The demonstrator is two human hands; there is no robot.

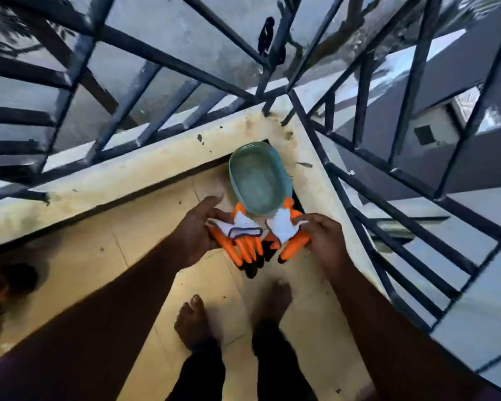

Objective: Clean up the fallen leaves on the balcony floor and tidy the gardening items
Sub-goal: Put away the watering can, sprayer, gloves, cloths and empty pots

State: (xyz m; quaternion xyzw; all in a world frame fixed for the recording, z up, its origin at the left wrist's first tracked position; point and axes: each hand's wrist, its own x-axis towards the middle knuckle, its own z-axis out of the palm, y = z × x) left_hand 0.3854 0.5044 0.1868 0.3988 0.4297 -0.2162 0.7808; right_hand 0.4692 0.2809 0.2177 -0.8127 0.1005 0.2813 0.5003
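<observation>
A pair of white gardening gloves with orange, black-tipped fingers hangs between my hands above the balcony floor. My left hand [195, 227] grips the left glove [245, 238] at its cuff side. My right hand [323, 238] pinches the right glove [284, 230] by its edge. Just beyond the gloves, a teal oval tub [258, 180] stands in the corner of the balcony; it looks empty inside. The gloves' orange parts overlap the tub's near rim in this view.
A low cream parapet [145, 160] with dark metal railings [168, 68] bounds the corner on two sides. My bare feet [194, 322] stand on the tan floor tiles below the gloves. A dark blurred object [9, 282] lies at the left edge.
</observation>
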